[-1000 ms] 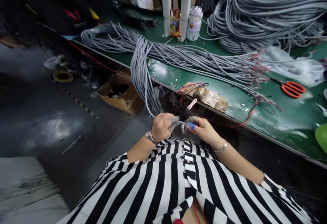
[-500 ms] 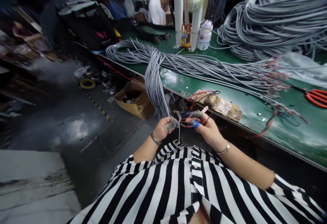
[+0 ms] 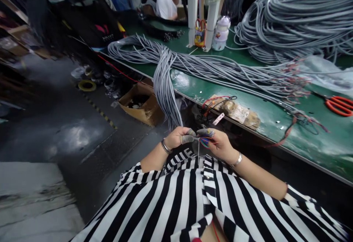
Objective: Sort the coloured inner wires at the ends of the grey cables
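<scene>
Just in front of my striped shirt, my left hand (image 3: 176,139) is closed, its grey-covered fingertips pinching the end of a grey cable. That end is mostly hidden by the fingers. Thin coloured wires (image 3: 204,141), blue, red and green among them, fan out of it into my right hand (image 3: 220,145), which is closed on them. The two hands nearly touch at the fingertips. A thin pale strand (image 3: 198,153) hangs down between them. Behind my left hand, a bundle of grey cables (image 3: 167,87) droops over the bench edge.
On the green bench (image 3: 275,139) lie a wrapped wooden block (image 3: 242,115), orange-handled scissors (image 3: 339,105) and a large coil of grey cable (image 3: 298,17). A small pale strip with holes (image 3: 218,119) is at the bench edge. A cardboard box (image 3: 143,104) stands below. A person (image 3: 165,1) sits beyond.
My hands have come closer together, and the coloured wires are now bunched near my right fingers rather than spread out. The view has shifted slightly.
</scene>
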`<state>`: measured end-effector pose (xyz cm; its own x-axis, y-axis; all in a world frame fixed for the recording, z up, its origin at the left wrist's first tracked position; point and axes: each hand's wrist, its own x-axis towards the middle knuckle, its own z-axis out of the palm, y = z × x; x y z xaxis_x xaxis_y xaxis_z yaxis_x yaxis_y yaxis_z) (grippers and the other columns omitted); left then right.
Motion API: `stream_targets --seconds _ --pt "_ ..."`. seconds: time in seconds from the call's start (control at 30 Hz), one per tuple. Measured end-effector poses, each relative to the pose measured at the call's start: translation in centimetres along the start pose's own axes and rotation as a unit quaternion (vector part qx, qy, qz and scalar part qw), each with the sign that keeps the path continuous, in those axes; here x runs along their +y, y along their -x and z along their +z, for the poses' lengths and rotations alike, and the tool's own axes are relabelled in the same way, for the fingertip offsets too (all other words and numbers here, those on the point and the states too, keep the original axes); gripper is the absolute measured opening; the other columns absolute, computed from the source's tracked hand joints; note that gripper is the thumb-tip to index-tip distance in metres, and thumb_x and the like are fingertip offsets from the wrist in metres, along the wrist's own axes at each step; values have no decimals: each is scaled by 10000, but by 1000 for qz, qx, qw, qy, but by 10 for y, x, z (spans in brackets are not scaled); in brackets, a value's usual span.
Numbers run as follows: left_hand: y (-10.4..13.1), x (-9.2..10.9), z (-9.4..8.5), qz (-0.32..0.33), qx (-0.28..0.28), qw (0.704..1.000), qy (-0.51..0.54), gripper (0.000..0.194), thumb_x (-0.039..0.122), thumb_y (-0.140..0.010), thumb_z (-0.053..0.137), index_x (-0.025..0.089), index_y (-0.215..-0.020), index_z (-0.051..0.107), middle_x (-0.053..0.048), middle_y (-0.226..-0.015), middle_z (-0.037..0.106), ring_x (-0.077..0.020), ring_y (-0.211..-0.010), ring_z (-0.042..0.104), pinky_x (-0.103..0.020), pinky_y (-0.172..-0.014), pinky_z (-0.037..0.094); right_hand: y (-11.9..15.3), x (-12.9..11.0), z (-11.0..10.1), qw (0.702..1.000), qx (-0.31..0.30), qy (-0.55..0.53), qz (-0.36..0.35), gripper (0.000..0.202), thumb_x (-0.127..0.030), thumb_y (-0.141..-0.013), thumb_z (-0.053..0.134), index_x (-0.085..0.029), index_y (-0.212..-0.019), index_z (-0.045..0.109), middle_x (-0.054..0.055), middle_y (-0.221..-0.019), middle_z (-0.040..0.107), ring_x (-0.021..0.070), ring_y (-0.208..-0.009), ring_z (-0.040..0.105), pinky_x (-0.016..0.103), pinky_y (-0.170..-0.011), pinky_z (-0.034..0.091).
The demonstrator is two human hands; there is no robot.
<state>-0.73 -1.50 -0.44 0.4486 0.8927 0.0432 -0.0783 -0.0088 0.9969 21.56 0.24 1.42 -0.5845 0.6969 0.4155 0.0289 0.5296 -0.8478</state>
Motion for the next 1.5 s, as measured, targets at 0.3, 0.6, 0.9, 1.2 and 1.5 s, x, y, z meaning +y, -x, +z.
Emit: stream_targets --seconds 0.3,0.6,0.9,1.2,1.5 --pt "-24 24 1 35 -203 971 -122 368 498 -784 711 137 -825 767 -103 -720 725 -167 -626 659 -239 -631 512 11 5 -2 910 78 -308 264 370 -430 -669 817 -192 -889 640 -71 -545 516 75 -463 452 215 -470 398" --pt "-39 23 2 91 -198 958 -185 303 428 -834 681 137 -858 761 -118 -760 745 -172 -671 692 -230 -655 528 12 28 -30 902 276 -200 265 377 -457 -659 800 -188 -838 606 -61 -559 513 67 -462 396 201 -422 334" --pt "-44 11 0 106 -15 984 -145 365 466 -802 708 104 -833 749 -105 -755 744 -165 -661 680 -248 -642 547 -3 42 -40 861 126 -311 382 671 -844 -679 542 -176 -632 541 -95 -440 261 33 -389 110 188 -359 61" --pt "-62 -9 -2 65 4 993 -97 434 526 -773 715 98 -845 740 -79 -725 713 -134 -631 622 -241 -625 507 -18 46 -28 837 207 -364 352 584 -732 -655 698 -193 -635 475 -82 -471 356 41 -392 235 187 -368 154" --pt "-73 -18 0 47 -32 995 -85 414 505 -781 715 95 -830 730 -71 -740 702 -129 -658 609 -239 -666 488 -22 44 -26 829 251 -360 346 551 -694 -612 756 -180 -646 561 -67 -437 405 54 -367 284 212 -353 211"
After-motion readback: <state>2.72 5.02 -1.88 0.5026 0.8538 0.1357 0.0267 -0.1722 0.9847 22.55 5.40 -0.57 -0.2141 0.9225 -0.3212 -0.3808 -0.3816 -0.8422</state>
